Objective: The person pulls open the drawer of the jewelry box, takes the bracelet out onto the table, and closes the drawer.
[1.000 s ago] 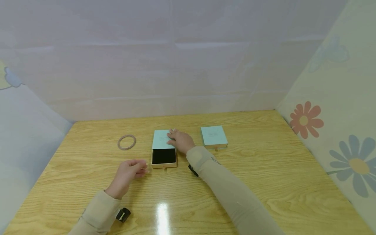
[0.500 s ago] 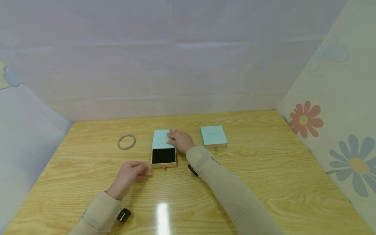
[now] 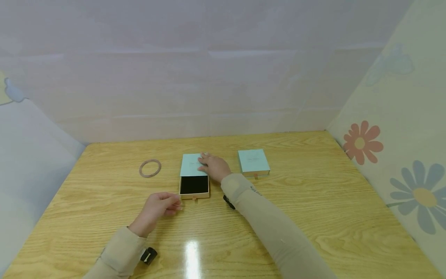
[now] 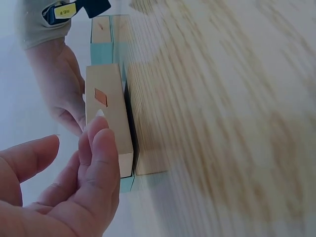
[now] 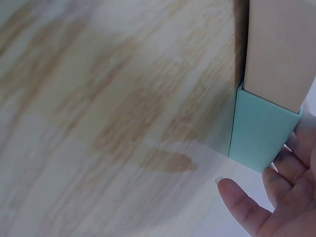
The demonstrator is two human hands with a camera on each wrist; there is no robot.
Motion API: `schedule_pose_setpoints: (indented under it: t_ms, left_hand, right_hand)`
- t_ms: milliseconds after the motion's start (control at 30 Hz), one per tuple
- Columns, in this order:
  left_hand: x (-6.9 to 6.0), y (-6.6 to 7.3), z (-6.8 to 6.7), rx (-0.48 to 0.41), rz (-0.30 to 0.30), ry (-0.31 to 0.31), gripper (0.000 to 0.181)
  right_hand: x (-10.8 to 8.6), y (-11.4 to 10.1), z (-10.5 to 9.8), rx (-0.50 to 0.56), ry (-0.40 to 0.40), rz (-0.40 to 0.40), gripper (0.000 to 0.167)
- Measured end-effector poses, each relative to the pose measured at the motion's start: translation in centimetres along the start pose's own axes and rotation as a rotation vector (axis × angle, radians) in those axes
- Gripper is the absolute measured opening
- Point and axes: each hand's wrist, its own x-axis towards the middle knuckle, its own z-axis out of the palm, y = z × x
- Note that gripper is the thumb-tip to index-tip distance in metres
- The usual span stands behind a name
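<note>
In the head view a light-blue box has its drawer pulled out toward the person, showing a black lining. The right hand rests on the sleeve's right side, fingers on its top; the right wrist view shows the blue sleeve beside that hand's fingers. Just off the drawer's front left corner is the left hand, fingers loosely bent and holding nothing. In the left wrist view its fingers stand before the drawer front with an orange tab; contact is unclear.
A second light-blue box, its drawer pushed in, stands right of the first on the wooden table. A brownish-pink ring lies to the left. Pale walls border the table behind and at both sides.
The left hand has moved a little to the right and toward the person, closer to the drawer's front left corner. The right hand and both boxes have stayed in place.
</note>
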Motion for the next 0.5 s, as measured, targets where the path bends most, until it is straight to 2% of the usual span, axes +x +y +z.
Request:
schedule_pose_setpoints:
  t_ms: [500]
  left_hand:
    - [0.8,-0.45,0.81,0.033,0.012,-0.093,0.034]
  right_hand:
    - [0.2,0.11,0.12,-0.011,0.004,0.007,0.05]
